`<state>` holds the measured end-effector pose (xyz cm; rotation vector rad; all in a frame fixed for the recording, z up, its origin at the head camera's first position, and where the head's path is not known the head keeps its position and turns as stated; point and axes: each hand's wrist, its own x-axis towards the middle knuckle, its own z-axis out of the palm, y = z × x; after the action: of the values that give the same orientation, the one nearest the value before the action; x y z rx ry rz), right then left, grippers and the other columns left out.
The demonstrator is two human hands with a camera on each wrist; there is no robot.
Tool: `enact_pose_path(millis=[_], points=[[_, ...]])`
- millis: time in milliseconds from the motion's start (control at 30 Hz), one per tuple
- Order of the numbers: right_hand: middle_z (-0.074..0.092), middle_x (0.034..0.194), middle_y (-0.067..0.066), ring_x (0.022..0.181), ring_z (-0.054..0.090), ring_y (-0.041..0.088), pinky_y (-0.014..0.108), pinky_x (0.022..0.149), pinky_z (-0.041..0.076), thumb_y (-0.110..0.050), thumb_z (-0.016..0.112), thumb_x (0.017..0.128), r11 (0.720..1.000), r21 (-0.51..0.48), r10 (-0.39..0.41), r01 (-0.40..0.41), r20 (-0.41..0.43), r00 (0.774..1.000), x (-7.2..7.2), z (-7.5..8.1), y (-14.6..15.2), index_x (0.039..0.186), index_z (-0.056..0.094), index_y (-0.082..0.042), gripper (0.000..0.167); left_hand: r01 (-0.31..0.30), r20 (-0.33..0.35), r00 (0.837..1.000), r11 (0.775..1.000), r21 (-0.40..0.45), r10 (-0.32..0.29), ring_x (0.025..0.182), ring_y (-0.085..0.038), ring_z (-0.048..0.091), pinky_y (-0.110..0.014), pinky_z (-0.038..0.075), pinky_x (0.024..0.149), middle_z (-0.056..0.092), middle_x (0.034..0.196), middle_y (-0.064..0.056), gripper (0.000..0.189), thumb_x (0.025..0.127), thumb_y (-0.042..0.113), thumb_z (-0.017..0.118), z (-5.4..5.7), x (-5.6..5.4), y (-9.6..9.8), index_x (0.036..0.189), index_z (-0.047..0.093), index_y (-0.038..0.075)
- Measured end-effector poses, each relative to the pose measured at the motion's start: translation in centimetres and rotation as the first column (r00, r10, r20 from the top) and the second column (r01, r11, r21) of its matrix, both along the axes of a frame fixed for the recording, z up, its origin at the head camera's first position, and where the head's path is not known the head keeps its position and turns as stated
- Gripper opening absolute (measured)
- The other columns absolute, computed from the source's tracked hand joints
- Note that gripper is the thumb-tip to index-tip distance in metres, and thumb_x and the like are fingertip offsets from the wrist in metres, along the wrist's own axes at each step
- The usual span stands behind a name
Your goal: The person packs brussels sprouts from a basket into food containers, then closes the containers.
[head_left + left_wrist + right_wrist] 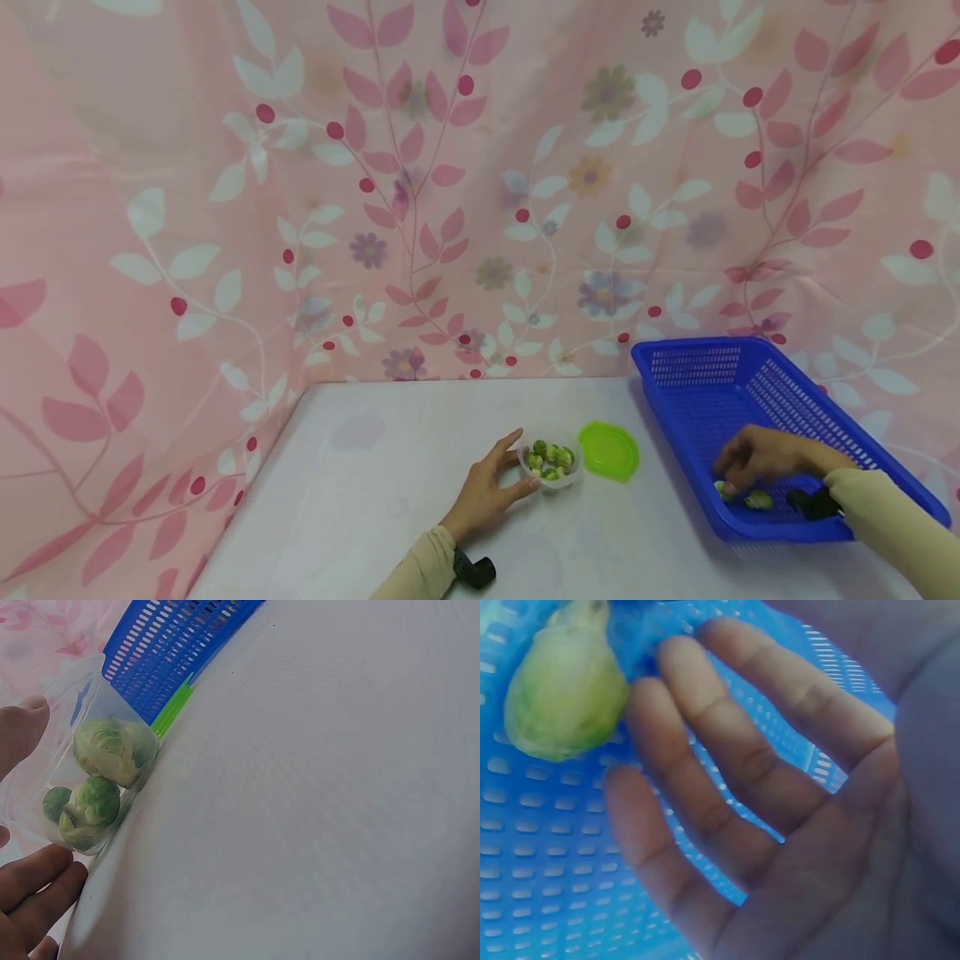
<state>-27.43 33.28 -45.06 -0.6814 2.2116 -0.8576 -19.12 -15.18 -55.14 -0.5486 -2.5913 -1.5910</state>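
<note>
My left hand (483, 496) holds a small clear plastic container (124, 701), thumb on one side and fingers on the other. Several green Brussels sprouts (551, 460) lie inside it. Down in the blue basket (678, 442), my right hand (765, 457) has its fingers spread and gently bent, with nothing against the palm in the right wrist view. One Brussels sprout (566, 694) lies just past those fingertips on the basket floor. The head view has a sprout (722, 490) at the thumb tip and another sprout (759, 500) under the hand.
A bright green lid (609, 451) lies flat on the white table (360, 483), between the container and the basket. Behind the table hangs a pink floral cloth (480, 208). The basket's raised rim surrounds the right hand.
</note>
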Motion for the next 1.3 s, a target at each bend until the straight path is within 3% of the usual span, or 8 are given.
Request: enact_pose_path(millis=[167,467,767,1067,1300], points=[[0.077,0.104,0.014,0.089,0.071,0.012,0.027,0.076,0.06,-0.007,0.079,0.094,0.999,-0.045,0.022,-0.021,0.009,1.0,0.0,-0.4,0.0,0.116,0.074,0.007,0.027,0.003,0.004,1.0,1.0,0.004,-0.003,0.137,-0.021,0.063,-0.059,0.037,0.122,0.069,0.144,-0.005,0.084,0.096,0.044,0.079,0.0,0.0,0.0,0.165,0.038,0.021],[0.077,0.094,0.007,0.082,0.07,0.009,0.026,0.071,0.059,-0.007,0.078,0.094,0.995,-0.073,0.074,-0.073,0.009,0.997,0.1,-0.7,-0.2,0.106,0.076,0.002,0.015,0.001,-0.003,1.0,1.0,0.009,-0.001,0.136,-0.02,0.063,-0.056,0.039,0.122,0.069,0.144,-0.006,0.085,0.096,0.045,0.079,0.0,0.0,0.0,0.166,0.037,0.021],[0.077,0.093,0.01,0.08,0.071,0.015,0.028,0.069,0.058,-0.014,0.078,0.096,0.997,-0.063,-0.047,0.047,0.003,0.999,0.3,-1.2,0.0,0.105,0.074,0.001,0.017,0.012,0.0,1.0,1.0,0.022,-0.012,0.138,-0.021,0.062,-0.053,0.04,0.122,0.068,0.145,-0.008,0.084,0.097,0.042,0.079,-0.1,0.1,0.0,0.166,0.037,0.018],[0.08,0.105,0.007,0.09,0.073,0.005,0.024,0.075,0.059,-0.011,0.074,0.099,0.986,-0.168,-0.013,-0.013,-0.153,0.988,-0.5,-1.7,0.3,0.122,0.074,0.005,0.028,0.012,0.008,1.0,1.0,0.022,-0.013,0.139,-0.022,0.062,-0.056,0.04,0.121,0.067,0.147,-0.009,0.085,0.096,0.043,0.079,-0.1,0.1,0.1,0.166,0.037,0.018],[0.081,0.11,0.01,0.093,0.075,0.005,0.022,0.078,0.059,-0.019,0.076,0.1,0.986,-0.148,-0.113,0.081,-0.222,0.968,-0.3,-1.1,-0.1,0.123,0.074,0.002,0.032,0.006,0.007,1.0,1.0,0.007,-0.006,0.138,-0.022,0.063,-0.057,0.04,0.121,0.068,0.145,-0.007,0.085,0.096,0.044,0.079,-0.1,0.0,0.0,0.166,0.037,0.019]])
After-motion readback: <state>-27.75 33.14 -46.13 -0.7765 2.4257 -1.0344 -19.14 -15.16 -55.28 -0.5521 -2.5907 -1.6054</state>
